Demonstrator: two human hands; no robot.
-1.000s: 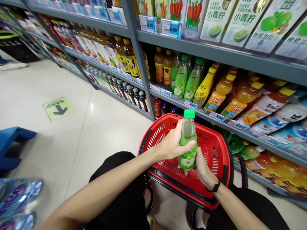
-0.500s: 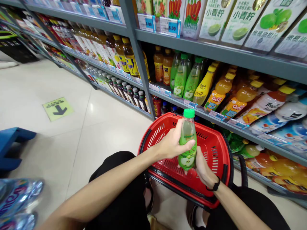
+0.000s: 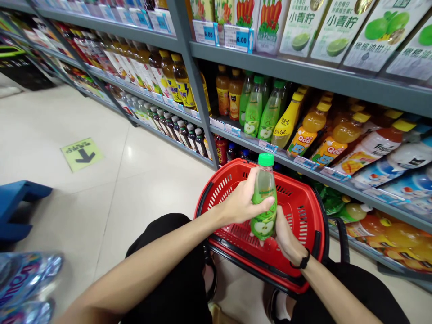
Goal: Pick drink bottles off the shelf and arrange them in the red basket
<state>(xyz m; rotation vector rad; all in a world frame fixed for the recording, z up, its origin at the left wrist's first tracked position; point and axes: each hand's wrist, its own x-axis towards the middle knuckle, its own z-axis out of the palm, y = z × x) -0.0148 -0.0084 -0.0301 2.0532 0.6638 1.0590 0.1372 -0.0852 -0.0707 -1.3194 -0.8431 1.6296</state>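
A green apple drink bottle (image 3: 264,198) with a green cap stands upright above a red shopping basket (image 3: 303,202). My left hand (image 3: 241,202) is wrapped round the bottle's middle, thumb across the label. My right hand (image 3: 286,240), with a black band at the wrist, cups the bottle's base from the right. The basket rests on my lap between my knees in black trousers.
Grey shelves (image 3: 303,76) packed with drink bottles and cartons run along the right and away to the upper left. More green apple bottles (image 3: 261,110) stand on the shelf ahead. A green floor arrow (image 3: 82,154), a blue stool (image 3: 16,207) and wrapped bottle packs (image 3: 23,279) lie left.
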